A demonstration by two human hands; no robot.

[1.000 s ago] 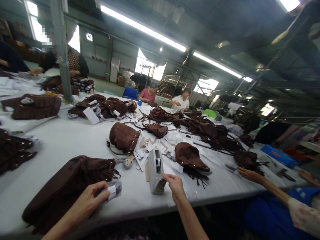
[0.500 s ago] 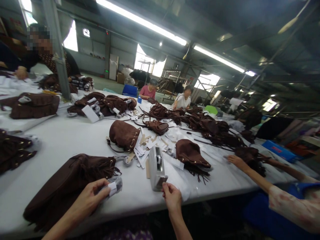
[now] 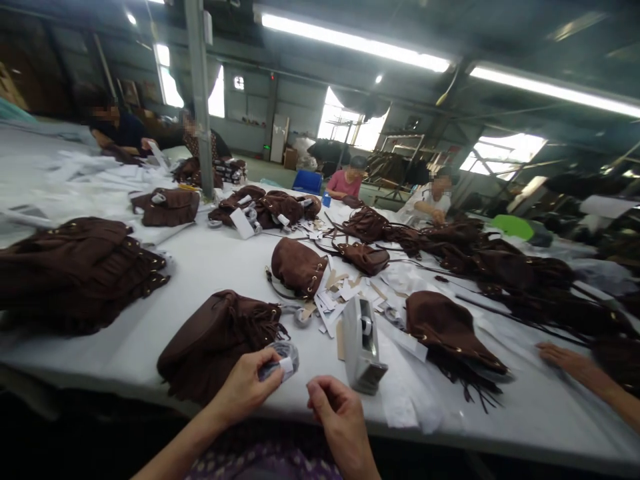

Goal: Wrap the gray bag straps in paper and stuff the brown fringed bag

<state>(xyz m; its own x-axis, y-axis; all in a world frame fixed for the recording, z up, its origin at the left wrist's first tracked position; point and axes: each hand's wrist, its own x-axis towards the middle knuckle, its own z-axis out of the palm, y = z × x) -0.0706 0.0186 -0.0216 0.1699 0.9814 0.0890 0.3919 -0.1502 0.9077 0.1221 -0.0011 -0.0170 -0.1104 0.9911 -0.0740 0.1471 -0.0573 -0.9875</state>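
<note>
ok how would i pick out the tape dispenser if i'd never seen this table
Start at the white-covered table and follow its near edge to the person's right hand. Just beyond that hand, left of a dark brown fringed bag, stands the tape dispenser. Unlike the bag and paper scraps, it is a chunky grey casing.

Bundle (image 3: 291, 352) partly hidden by left hand (image 3: 253, 381). Right hand (image 3: 341, 415): fingertips' contents (if any) too small to tell. Bag pile (image 3: 80, 277) cropped left; co-worker's arm (image 3: 607, 388), right.

Left grip (image 3: 249, 381), right grip (image 3: 341, 413), forearms (image 3: 187, 437) bare; purple garment (image 3: 265, 461) below, pale spots, perhaps printed
</note>
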